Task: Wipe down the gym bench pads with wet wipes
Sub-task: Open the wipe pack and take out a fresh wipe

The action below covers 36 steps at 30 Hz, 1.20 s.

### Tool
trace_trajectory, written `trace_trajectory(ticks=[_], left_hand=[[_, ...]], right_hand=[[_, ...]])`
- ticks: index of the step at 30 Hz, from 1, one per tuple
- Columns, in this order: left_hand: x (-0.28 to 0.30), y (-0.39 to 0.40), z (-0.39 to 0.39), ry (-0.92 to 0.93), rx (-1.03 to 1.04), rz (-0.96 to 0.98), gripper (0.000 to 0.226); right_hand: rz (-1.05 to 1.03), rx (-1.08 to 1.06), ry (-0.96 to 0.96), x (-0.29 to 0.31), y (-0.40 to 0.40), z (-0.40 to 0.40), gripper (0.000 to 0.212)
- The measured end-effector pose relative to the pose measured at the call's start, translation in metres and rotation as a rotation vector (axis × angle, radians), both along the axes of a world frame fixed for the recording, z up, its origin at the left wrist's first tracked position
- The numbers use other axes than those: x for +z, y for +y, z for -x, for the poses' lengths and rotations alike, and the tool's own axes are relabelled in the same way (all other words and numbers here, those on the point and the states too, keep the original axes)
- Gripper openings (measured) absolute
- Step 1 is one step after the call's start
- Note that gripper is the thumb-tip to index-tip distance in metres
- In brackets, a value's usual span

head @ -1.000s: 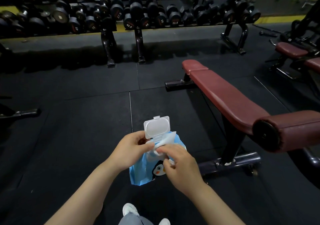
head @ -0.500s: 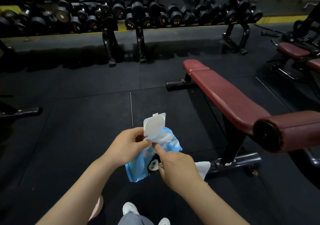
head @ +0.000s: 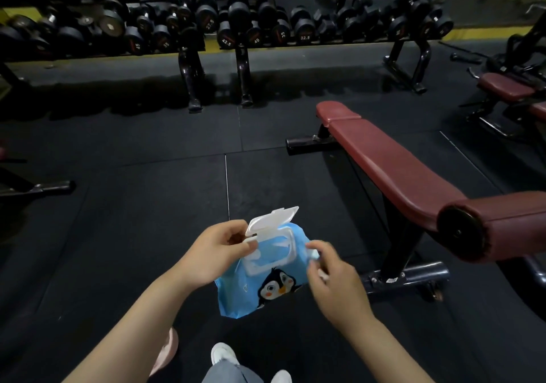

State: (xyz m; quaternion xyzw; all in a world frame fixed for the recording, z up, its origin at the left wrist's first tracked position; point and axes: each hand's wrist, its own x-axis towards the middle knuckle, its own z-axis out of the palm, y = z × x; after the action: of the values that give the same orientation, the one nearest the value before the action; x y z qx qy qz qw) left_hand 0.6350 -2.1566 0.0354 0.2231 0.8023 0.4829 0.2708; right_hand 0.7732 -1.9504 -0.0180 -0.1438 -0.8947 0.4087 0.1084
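A blue wet wipes pack (head: pixel 266 285) with a penguin picture hangs in front of me, its white flip lid (head: pixel 273 220) standing open. My left hand (head: pixel 215 252) grips the pack at its upper left corner, by the lid hinge. My right hand (head: pixel 331 276) is just right of the pack, fingers closed around a bunched white wipe (head: pixel 314 256) that mostly hides in the hand. The flat bench with a long maroon pad (head: pixel 393 170) and a short end pad (head: pixel 334 110) stands to the right, an arm's reach away. A maroon roller pad (head: pixel 508 223) sits at its near end.
A long dumbbell rack (head: pixel 236 22) fills the back. A second maroon bench (head: pixel 508 87) stands at the far right. The bench's black foot bar (head: pixel 407 276) lies on the dark rubber floor (head: pixel 147 205). Another machine's foot (head: pixel 38 187) reaches in from the left.
My right hand has drawn away from the pack's opening to the right with a wipe. The pack has tilted so its front face and penguin show fully.
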Motion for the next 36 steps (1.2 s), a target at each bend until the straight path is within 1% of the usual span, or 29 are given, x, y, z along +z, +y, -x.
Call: trace_trajectory(ticks=[1, 2, 3, 4, 6, 8, 10, 11, 12, 13, 14, 15, 16, 18, 19, 21, 23, 25, 28, 29, 32, 34, 36], left_hand=[[-0.001, 0.0, 0.0, -0.023, 0.005, -0.02, 0.054], [-0.002, -0.001, 0.0, -0.039, 0.014, -0.039, 0.049], [-0.003, -0.001, 0.0, -0.059, 0.028, -0.058, 0.042], [-0.005, -0.001, 0.0, -0.083, 0.04, -0.077, 0.036], [-0.008, -0.001, 0.001, -0.138, 0.055, -0.128, 0.027], [-0.01, -0.001, 0.0, -0.197, 0.063, -0.19, 0.023], [-0.012, -0.001, -0.001, -0.26, 0.075, -0.24, 0.023], [-0.013, -0.002, -0.001, -0.294, 0.085, -0.257, 0.024], [-0.015, -0.002, -0.002, -0.318, 0.1, -0.26, 0.025], [-0.017, -0.003, -0.002, -0.338, 0.116, -0.251, 0.027], [-0.019, -0.005, -0.002, -0.341, 0.123, -0.227, 0.032], [-0.021, -0.005, -0.001, -0.311, 0.111, -0.176, 0.036], [-0.022, -0.006, -0.001, -0.243, 0.083, -0.093, 0.035], [-0.024, -0.005, -0.001, -0.065, 0.045, 0.087, 0.02], [-0.024, -0.005, -0.001, 0.008, 0.054, 0.155, 0.019], [-0.024, -0.005, -0.002, 0.066, 0.103, 0.21, 0.027], [-0.025, -0.005, -0.003, 0.061, 0.145, 0.212, 0.038], [-0.025, -0.007, -0.006, -0.01, 0.186, 0.144, 0.042], [-0.024, -0.009, -0.009, -0.118, 0.203, 0.01, 0.021], [-0.024, -0.01, -0.01, -0.13, 0.208, 0.0, 0.021], [-0.028, -0.007, -0.014, -0.111, 0.226, 0.039, 0.018], [-0.031, -0.003, -0.019, -0.038, 0.201, 0.11, 0.026], [-0.033, 0.002, -0.023, -0.001, 0.208, 0.149, 0.034]], right_hand=[[0.11, -0.08, -0.015, -0.003, 0.002, 0.002, 0.018], [0.185, -0.138, -0.03, -0.005, 0.004, 0.005, 0.012], [0.213, -0.175, -0.042, -0.006, 0.005, 0.009, 0.01], [0.214, -0.194, -0.065, -0.006, 0.007, 0.013, 0.011], [0.238, -0.219, -0.171, -0.004, 0.01, 0.02, 0.02], [0.372, -0.244, -0.289, -0.001, 0.012, 0.025, 0.038], [0.551, -0.239, -0.344, 0.001, 0.013, 0.028, 0.053], [0.652, -0.213, -0.355, 0.001, 0.013, 0.029, 0.056], [0.758, -0.171, -0.356, 0.0, 0.013, 0.029, 0.056], [0.841, -0.131, -0.354, 0.0, 0.013, 0.029, 0.05], [0.882, -0.105, -0.348, 0.0, 0.013, 0.029, 0.042], [0.89, -0.098, -0.335, -0.001, 0.013, 0.028, 0.035], [0.893, -0.112, -0.312, -0.002, 0.013, 0.028, 0.031], [0.896, -0.168, -0.261, -0.005, 0.009, 0.027, 0.027], [0.901, -0.186, -0.244, -0.006, 0.007, 0.027, 0.025], [0.934, -0.2, -0.223, -0.005, 0.002, 0.028, 0.022], [0.959, -0.221, -0.219, -0.004, -0.001, 0.029, 0.021], [0.979, -0.264, -0.226, -0.003, -0.002, 0.028, 0.02], [1.01, -0.306, -0.257, -0.002, -0.005, 0.027, 0.02], [1.006, -0.302, -0.274, -0.002, -0.005, 0.027, 0.021], [0.944, -0.271, -0.331, 0.002, -0.006, 0.027, 0.021], [0.84, -0.263, -0.353, 0.004, -0.007, 0.028, 0.019], [0.75, -0.258, -0.359, 0.006, -0.009, 0.03, 0.024]])
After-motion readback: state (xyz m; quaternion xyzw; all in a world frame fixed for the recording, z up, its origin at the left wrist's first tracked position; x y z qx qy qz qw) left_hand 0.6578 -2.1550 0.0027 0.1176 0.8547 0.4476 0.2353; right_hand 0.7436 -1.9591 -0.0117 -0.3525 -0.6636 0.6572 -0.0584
